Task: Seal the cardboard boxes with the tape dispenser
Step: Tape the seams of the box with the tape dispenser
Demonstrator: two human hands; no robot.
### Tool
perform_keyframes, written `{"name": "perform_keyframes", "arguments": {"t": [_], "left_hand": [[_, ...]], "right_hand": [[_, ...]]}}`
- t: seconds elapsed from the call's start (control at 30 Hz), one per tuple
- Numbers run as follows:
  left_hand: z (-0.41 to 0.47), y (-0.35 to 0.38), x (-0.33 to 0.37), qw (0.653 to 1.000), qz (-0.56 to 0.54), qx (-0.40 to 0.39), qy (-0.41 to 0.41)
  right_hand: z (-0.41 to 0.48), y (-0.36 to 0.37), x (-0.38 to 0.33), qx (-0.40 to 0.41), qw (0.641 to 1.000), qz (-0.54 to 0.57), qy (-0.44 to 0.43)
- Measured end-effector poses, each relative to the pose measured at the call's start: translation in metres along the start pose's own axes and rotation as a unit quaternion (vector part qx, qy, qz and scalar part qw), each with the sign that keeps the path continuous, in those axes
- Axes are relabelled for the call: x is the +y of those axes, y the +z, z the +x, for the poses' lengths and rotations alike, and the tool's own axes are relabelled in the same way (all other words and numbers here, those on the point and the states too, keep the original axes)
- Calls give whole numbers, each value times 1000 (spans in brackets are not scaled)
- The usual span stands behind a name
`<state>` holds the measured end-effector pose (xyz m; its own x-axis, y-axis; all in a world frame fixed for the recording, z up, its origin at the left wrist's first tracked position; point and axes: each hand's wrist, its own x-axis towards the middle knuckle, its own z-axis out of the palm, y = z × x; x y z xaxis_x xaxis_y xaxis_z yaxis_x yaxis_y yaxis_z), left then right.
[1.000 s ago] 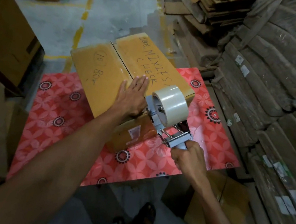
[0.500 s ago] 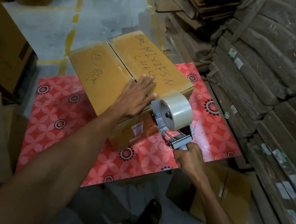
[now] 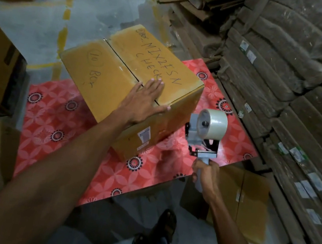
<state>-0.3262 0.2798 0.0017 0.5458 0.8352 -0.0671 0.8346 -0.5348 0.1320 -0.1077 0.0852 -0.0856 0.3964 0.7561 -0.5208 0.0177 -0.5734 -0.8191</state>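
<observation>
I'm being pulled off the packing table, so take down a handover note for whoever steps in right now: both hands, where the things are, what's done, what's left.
Left hand: flat, fingers straight, pressing the cardboard box top at the near end of the centre seam.
Right hand: grips the tape dispenser by its handle, clear of the box, to its right above the red table cover.
Done: flaps are closed and meet at the seam.
Left: no tape strip shows plainly on the seam, so bring the dispenser in and run tape along it.
</observation>
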Motion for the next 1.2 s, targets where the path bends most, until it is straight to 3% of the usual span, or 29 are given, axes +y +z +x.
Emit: {"name": "perform_keyframes", "arguments": {"t": [0.07,0.2,0.4,0.57,0.67,0.73,0.8,0.87,0.93,1.03,1.2], "left_hand": [[0,1,3,1000,-4,1,-6],[-3,7,10,1000,-5,7,-23],[-20,13,21,999,28,-7,-35],[-29,16,24,999,21,8,-44],[-29,9,25,998,-17,23,-49],[-22,1,16,996,-47,48,-58],[-9,-8,-7,992,-66,68,-80],[7,-15,-43,989,-74,69,-111],[22,-20,-85,984,-78,65,-146],[41,-28,-144,983,-40,58,-168],[71,-38,-214,987,5,11,-159]], "right_hand": [[14,-4,-13,47,999,14,-10],[61,-20,-31,125,983,-127,-34],[122,-46,-18,127,954,-268,-51],[138,-55,-11,96,936,-338,4],[137,-60,-34,150,894,-422,2],[123,-53,-82,213,860,-456,-86],[108,-32,-141,227,832,-446,-240],[92,7,-196,180,836,-375,-357],[82,63,-234,64,841,-340,-416],[80,153,-263,-70,776,-403,-481],[105,257,-292,-107,712,-481,-500]]}}
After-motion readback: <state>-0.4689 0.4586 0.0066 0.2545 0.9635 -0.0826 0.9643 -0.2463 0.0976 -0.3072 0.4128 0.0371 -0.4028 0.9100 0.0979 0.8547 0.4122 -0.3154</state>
